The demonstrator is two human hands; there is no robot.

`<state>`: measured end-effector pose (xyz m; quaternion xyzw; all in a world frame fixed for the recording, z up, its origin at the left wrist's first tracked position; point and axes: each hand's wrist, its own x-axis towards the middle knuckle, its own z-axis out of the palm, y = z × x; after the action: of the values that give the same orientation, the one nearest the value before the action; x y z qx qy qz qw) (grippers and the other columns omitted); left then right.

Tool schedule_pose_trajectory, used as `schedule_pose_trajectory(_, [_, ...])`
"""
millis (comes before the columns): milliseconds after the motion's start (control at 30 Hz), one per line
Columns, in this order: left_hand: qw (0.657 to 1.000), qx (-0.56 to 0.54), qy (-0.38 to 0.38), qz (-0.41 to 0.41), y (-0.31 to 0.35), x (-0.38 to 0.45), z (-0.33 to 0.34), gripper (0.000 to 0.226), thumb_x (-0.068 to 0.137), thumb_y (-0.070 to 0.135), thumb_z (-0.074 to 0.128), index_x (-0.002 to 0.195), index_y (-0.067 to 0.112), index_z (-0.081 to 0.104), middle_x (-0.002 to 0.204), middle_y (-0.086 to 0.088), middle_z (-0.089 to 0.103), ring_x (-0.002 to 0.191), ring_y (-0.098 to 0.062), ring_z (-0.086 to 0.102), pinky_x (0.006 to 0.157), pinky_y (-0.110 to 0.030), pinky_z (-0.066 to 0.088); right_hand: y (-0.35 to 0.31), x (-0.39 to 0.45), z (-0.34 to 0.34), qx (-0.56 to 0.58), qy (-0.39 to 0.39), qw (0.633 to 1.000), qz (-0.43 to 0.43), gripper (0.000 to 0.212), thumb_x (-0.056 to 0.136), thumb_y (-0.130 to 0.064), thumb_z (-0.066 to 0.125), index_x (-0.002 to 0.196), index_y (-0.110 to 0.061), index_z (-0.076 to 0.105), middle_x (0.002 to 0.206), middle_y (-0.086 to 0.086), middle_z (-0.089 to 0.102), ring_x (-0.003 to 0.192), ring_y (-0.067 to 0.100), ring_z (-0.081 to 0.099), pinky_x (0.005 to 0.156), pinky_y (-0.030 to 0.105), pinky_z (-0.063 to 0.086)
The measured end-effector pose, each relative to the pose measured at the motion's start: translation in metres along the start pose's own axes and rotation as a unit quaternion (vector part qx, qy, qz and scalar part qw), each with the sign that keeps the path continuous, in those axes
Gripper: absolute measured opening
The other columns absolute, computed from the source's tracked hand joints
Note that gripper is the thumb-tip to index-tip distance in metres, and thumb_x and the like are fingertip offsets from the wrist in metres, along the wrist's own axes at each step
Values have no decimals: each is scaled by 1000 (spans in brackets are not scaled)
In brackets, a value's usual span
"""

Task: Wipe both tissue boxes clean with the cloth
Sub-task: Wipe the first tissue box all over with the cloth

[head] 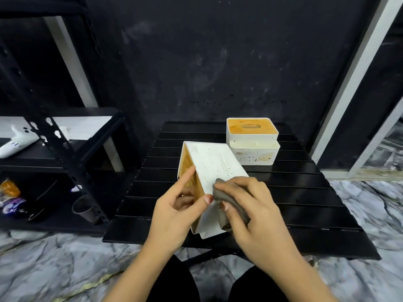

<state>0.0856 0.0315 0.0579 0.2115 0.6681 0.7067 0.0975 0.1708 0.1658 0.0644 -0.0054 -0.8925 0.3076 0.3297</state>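
Observation:
A white tissue box point(212, 165) with a wooden lid is tipped on its side over the black slatted table point(294, 192), its lid facing left. My left hand point(174, 211) grips the box's near end, thumb on the white face and fingers on the lid side. My right hand point(250, 205) holds a bunched grey cloth point(231, 200) against the white face near the box's lower right edge. A second white tissue box point(253, 141) with an orange-brown lid and a front compartment stands upright at the table's far side.
A black metal shelf rack point(56, 149) stands to the left, holding a white device point(17, 140), snack packets point(11, 197) and a dark cup point(84, 207). A black wall rises behind the table. Marble-patterned floor lies around it. My legs are under the near edge.

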Motion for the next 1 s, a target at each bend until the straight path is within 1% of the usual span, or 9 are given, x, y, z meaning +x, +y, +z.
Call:
schedule_pose_trajectory(67, [1000, 7, -4, 5, -3, -3, -1, 69, 60, 26, 86, 120, 40, 56, 87, 2, 68, 82, -11, 65, 77, -15, 50, 3, -1, -5, 5, -6, 1000, 9, 34, 85, -32, 45, 115, -27, 60, 108, -13, 52, 101, 5, 44, 90, 9, 32])
schedule_pose_trajectory(133, [1000, 16, -3, 8, -8, -4, -3, 69, 56, 34, 85, 118, 47, 57, 89, 10, 69, 87, -11, 65, 82, -19, 51, 11, -2, -13, -2, 3, 1000, 31, 36, 84, -33, 45, 114, -25, 62, 106, -12, 54, 98, 9, 47, 89, 6, 30])
schedule_pose_trajectory(267, [999, 29, -9, 26, -12, -8, -2, 70, 52, 43, 78, 118, 53, 56, 100, 5, 67, 96, -16, 65, 86, -24, 51, 8, -3, -17, -9, 1, 999, 37, 37, 83, -33, 43, 113, -25, 63, 105, -11, 55, 98, 13, 49, 89, 8, 32])
schedule_pose_trajectory(367, [997, 51, -30, 42, -10, -11, 1, 72, 53, 46, 78, 120, 56, 51, 104, 2, 65, 100, -11, 63, 87, -20, 49, -6, -4, -14, -7, -30, 1000, -4, 33, 84, -33, 43, 112, -31, 60, 106, -16, 53, 97, 8, 46, 86, 18, 38])
schedule_pose_trajectory(433, [997, 58, -33, 48, -10, -12, 0, 73, 53, 46, 78, 119, 57, 51, 105, 2, 64, 99, -8, 62, 86, -17, 48, -3, -4, -18, 0, -38, 999, -6, 32, 84, -33, 44, 112, -32, 60, 105, -18, 52, 97, 6, 46, 87, 16, 36])
schedule_pose_trajectory(567, [997, 57, -21, 52, -11, -14, 1, 72, 50, 46, 77, 117, 58, 50, 103, 5, 63, 96, -6, 62, 86, -16, 49, 14, -5, -30, -3, -25, 998, 54, 32, 83, -25, 51, 112, -27, 63, 105, -15, 54, 101, 12, 49, 90, 8, 31])
schedule_pose_trajectory(767, [995, 54, -37, 78, -9, -8, 1, 64, 55, 46, 76, 115, 56, 55, 107, -1, 64, 100, -12, 63, 89, -19, 49, -5, -3, -17, 8, -42, 999, -7, 32, 85, -32, 45, 114, -35, 56, 107, -20, 50, 101, 6, 46, 88, 14, 35])
schedule_pose_trajectory(867, [994, 65, -34, 82, -12, -9, -2, 64, 55, 46, 77, 114, 60, 54, 103, 8, 62, 103, -13, 61, 93, -21, 49, 9, -4, -19, 28, -27, 999, 22, 30, 86, -23, 52, 113, -28, 62, 108, -14, 52, 103, 8, 48, 91, 12, 35])
schedule_pose_trajectory(1000, [988, 106, -27, 106, -12, -13, -2, 64, 55, 46, 76, 112, 64, 52, 97, 21, 59, 102, -1, 58, 91, -10, 43, 29, -8, -20, 43, -6, 995, 86, 32, 84, -11, 59, 113, -25, 63, 109, -10, 48, 103, 5, 49, 92, 12, 37])
